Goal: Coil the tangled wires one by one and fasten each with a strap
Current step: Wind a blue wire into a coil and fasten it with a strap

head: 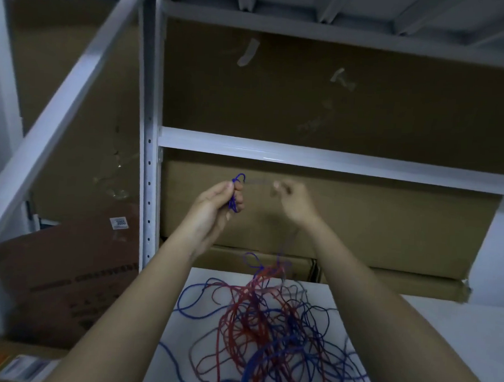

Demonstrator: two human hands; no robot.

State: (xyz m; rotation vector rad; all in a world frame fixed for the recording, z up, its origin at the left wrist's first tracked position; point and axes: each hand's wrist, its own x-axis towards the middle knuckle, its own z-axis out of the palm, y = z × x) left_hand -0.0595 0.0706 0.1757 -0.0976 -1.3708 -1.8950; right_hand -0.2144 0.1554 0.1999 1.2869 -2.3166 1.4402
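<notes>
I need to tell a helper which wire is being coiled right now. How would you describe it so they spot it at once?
Start at the white table below the metal shelving, where red and blue wires lie in a tangled heap. Look above the heap to the left hand. The small blue coil gripped in its fingers is the one: bunched and lifted, not loose on the table.

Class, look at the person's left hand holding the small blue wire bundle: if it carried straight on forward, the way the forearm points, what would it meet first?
Probably the large brown cardboard box on the grey metal shelf behind the left hand; depth is unclear.
</notes>
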